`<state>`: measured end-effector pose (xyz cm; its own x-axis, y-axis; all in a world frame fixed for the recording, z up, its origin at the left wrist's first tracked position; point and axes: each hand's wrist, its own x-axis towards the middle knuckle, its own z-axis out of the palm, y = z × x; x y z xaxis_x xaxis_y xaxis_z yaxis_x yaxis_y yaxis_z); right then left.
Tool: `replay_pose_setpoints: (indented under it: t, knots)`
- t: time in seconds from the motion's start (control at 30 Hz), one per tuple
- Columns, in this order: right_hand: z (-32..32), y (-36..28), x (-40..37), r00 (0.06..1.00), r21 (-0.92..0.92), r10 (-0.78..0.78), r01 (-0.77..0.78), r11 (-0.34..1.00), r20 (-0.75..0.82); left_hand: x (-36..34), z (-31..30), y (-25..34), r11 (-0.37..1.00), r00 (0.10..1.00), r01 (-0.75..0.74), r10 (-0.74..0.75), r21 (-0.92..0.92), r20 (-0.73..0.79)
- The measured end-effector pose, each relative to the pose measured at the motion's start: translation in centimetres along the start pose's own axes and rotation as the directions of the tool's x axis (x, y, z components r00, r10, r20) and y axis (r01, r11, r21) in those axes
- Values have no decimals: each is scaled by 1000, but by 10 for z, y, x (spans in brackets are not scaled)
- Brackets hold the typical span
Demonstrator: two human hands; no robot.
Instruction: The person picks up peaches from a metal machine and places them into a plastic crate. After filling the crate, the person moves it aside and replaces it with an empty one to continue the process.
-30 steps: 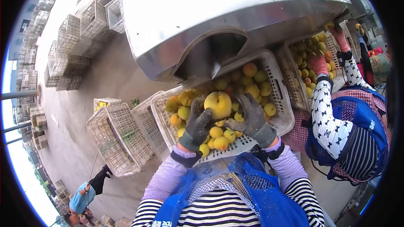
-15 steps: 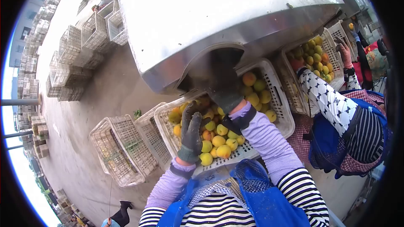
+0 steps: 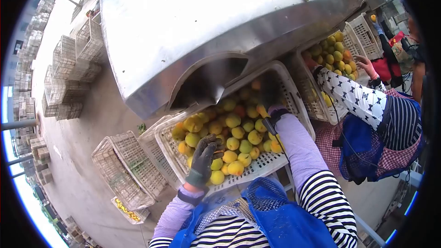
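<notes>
A white slatted plastic crate (image 3: 271,161) full of yellow and reddish peaches (image 3: 235,133) stands in front of me, its far end under a big metal machine (image 3: 206,18). My left hand (image 3: 203,155), in a dark grey glove, lies on the peaches at the near left of the crate with its fingers spread. My right hand (image 3: 268,95), also gloved, reaches to the crate's far right part in the machine's shadow. The shadow hides whether it holds a peach.
A person in a patterned sleeve (image 3: 349,94) on my right reaches into a second peach crate (image 3: 331,53). Empty crates (image 3: 124,165) lie tilted at my left. Stacks of crates (image 3: 69,69) stand on the concrete ground beyond.
One second ago both hands held a large peach above the crate. It has left my hands. My right hand reached forward under the machine, and my left hand sank onto the peaches.
</notes>
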<state>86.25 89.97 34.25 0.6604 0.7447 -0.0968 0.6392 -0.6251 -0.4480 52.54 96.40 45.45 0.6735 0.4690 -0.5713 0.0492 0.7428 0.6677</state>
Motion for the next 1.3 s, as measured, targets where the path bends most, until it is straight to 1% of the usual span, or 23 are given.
replay_pose_setpoints:
  t: [0.1,0.13,0.17,0.2,0.3,0.4,0.43,0.5,0.53,0.6,0.63,0.67,0.73,0.77,0.8,0.87,0.93,1.0,1.07,1.13,1.2,1.27,1.3]
  knots:
    - [-59,-51,-34,924,209,58,-147,967,379,9,9,7,998,998,-2,-1,57,55]
    - [-70,-63,-51,909,480,-64,-157,863,412,13,15,9,999,997,-33,30,39,76]
    - [-77,-74,-72,893,710,-183,-186,679,410,15,23,10,998,994,-59,56,25,94]
    - [-81,-84,-90,882,875,-294,-221,431,368,16,30,10,996,990,-88,86,14,111]
    - [-83,-114,-122,892,907,-339,-156,391,300,13,47,15,985,963,-154,167,-78,211]
    - [-99,-131,-143,966,576,-214,94,812,145,6,47,23,940,942,-315,293,131,166]
    - [-96,-134,-146,927,398,-366,368,841,-83,6,46,24,935,938,-328,306,132,164]
    - [-96,-151,-156,923,298,-343,382,875,-176,5,43,23,929,932,-347,326,131,160]
    - [-97,-160,-157,915,244,-334,386,890,-228,5,43,24,913,932,-359,338,194,134]
    - [-99,-171,-145,921,249,-306,363,898,-242,5,42,30,869,922,-383,378,312,79]
    - [-100,-177,-137,923,252,-294,354,901,-247,5,39,29,831,885,-457,462,318,64]
    - [-102,-187,-129,926,179,-284,333,926,-250,3,33,27,787,842,-522,538,328,48]
    - [-108,-208,-106,931,32,-258,276,961,-259,-4,27,30,798,829,-538,560,272,-3]
    - [-102,-214,-87,888,44,-285,321,946,-360,-11,27,42,850,863,-488,503,200,-34]
    - [-90,-216,-62,868,58,-335,381,923,-367,-14,25,49,893,895,-432,442,124,-62]
    - [-64,-213,-24,826,92,-421,485,870,-375,-8,11,37,911,915,-391,401,134,-53]
    - [-71,-218,-11,758,-8,-464,519,855,-458,0,8,32,929,931,-358,363,93,-44]
    - [-88,-213,-18,807,101,-418,498,861,-418,0,4,27,935,933,-351,354,57,-64]
    - [-120,-176,-29,927,401,-299,368,839,-227,1,-5,22,946,940,-324,326,32,-100]
    - [-103,-109,-36,991,94,-112,118,989,-67,4,-14,15,962,949,-270,271,28,-159]
    - [-63,-53,-37,983,-154,-170,157,976,-73,10,-20,7,974,962,-222,224,35,-155]
    - [-33,-29,-38,986,-343,-157,168,924,60,25,-30,-15,984,975,-171,176,51,-135]
    - [-19,-21,-37,976,-410,-105,177,895,193,38,-32,-29,937,960,-233,264,260,-93]
